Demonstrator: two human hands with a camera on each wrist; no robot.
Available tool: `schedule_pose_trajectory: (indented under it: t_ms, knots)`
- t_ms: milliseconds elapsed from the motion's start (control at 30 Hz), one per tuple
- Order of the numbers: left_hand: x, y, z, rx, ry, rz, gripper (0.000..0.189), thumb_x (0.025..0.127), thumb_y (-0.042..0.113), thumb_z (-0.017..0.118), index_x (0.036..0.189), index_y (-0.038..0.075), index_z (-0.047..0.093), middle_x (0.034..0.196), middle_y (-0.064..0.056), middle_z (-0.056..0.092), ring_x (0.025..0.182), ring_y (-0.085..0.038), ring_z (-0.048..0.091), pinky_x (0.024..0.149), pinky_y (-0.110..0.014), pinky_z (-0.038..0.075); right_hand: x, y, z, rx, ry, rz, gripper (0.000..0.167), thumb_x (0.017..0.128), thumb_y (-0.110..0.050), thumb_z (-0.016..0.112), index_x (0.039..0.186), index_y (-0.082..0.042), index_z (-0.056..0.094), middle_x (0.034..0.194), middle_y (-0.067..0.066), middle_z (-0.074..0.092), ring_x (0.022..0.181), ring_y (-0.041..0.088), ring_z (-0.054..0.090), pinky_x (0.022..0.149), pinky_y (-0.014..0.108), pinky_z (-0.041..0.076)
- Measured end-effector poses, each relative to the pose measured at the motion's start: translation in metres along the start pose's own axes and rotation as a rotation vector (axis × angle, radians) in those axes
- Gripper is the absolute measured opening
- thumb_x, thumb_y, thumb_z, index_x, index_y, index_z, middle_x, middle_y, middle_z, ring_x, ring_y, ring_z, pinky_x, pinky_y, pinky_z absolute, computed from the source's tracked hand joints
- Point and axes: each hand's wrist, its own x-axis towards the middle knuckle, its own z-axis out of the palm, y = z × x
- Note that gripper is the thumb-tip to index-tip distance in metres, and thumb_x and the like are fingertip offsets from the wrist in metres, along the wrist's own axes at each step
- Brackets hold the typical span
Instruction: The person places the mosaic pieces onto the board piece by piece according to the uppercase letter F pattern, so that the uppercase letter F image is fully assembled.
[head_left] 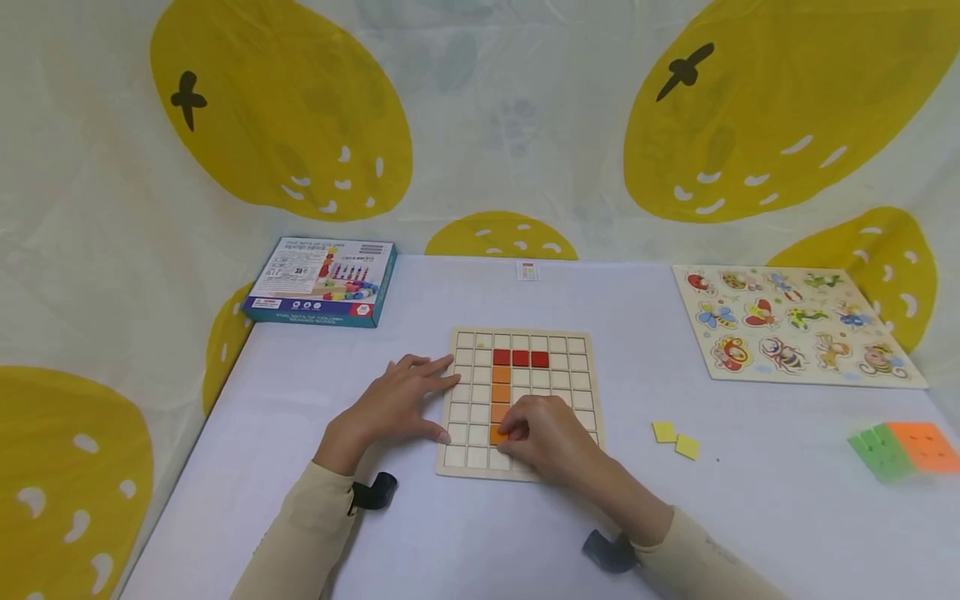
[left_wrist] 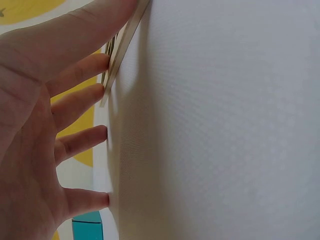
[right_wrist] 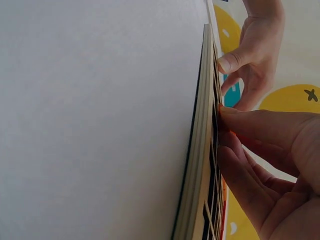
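A wooden grid board [head_left: 480, 474] lies flat on the table, with three red square tiles [head_left: 520, 358] in a row and a column of orange tiles [head_left: 501, 393] running down from the leftmost red one. At the lowest visible orange tile [head_left: 496, 435], my right hand [head_left: 551, 433] pinches with thumb and fingertips, partly covering it. The same hand [right_wrist: 280, 165] shows in the right wrist view, an orange edge at its fingertips. My left hand [head_left: 393, 404] spreads its fingers along the board's left edge; in the left wrist view, thumb [left_wrist: 75, 37] and two fingers touch that edge.
Two yellow tiles [head_left: 675, 439] lie right of the board. Farther right are a puzzle cube [head_left: 903, 450] and an insect picture puzzle [head_left: 802, 325]. A boxed toy [head_left: 322, 282] stands at the back left, and a small printed card [head_left: 528, 270] at the back middle.
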Motion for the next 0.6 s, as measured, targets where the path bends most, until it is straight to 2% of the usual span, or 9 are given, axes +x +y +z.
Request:
schedule_pose_trajectory:
  t_ms: [333,600]
  knots:
    - [0.0002,-0.0008,-0.0004,0.004,0.000,0.005,0.092,0.069,0.056,0.089,0.150,0.029,0.052,0.168,0.006,0.034,0.151,-0.030,0.036,0.124,-0.064,0.029,0.0025,-0.0010,-0.0008,-0.003,-0.014,-0.027,0.012,0.076,-0.005,0.088,0.084,-0.008,0.080,0.080,-0.003,0.071,0.067,0.003,0.054,0.060,0.015,0.048]
    - [0.0000,-0.0018,0.0007,0.000,0.004,0.010,0.092,0.069,0.055,0.090,0.149,0.029,0.053,0.168,0.005,0.034,0.151,-0.031,0.036,0.124,-0.065,0.028,0.0014,0.0012,0.0009,-0.010,0.003,-0.032,0.011,0.076,-0.006,0.088,0.083,-0.009,0.080,0.082,-0.004,0.071,0.071,0.004,0.059,0.063,0.015,0.050]
